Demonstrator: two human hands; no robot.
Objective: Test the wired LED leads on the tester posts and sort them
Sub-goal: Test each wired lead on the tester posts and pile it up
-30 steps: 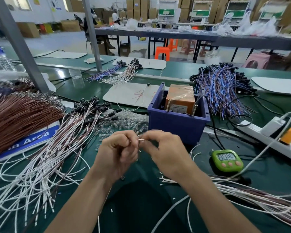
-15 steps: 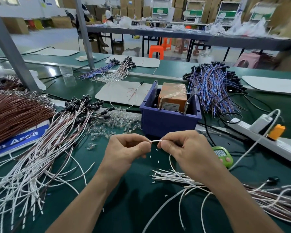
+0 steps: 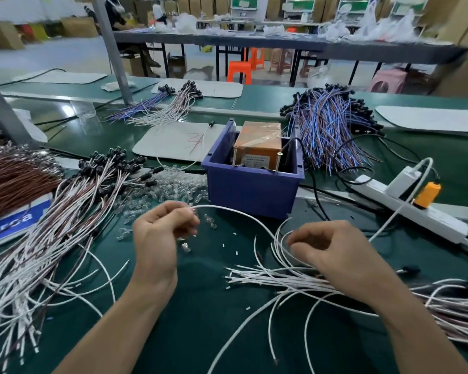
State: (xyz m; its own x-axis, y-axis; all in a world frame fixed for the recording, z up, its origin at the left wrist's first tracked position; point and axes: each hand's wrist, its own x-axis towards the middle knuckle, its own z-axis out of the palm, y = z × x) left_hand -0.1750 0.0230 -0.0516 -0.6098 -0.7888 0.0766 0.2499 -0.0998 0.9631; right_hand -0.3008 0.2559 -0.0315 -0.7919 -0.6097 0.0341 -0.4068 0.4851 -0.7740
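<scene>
My left hand [image 3: 160, 233] pinches the end of a white lead [image 3: 235, 211] that arcs rightward over the green mat. My right hand [image 3: 327, 249] hovers with curled fingers over a fan of white leads [image 3: 268, 276]; whether it holds one I cannot tell. Behind both hands stands a blue bin [image 3: 251, 184] holding the orange tester box [image 3: 258, 147] with two upright metal posts [image 3: 278, 161]. A big bundle of white and brown leads with black caps [image 3: 65, 211] lies at the left. Clear loose LEDs [image 3: 168, 190] are scattered in front of the bin.
A white power strip [image 3: 416, 209] with an orange plug [image 3: 427, 194] runs along the right. A blue-and-brown lead pile [image 3: 327, 125] sits behind the bin. Brown wires [image 3: 14, 182] lie far left, a grey post [image 3: 0, 109] rises there, and a white mat [image 3: 173, 141] lies behind.
My hands have drawn apart: the left keeps the lead's end, the right has dropped to the fan of white leads. The camera view has tilted and the green timer is out of sight.
</scene>
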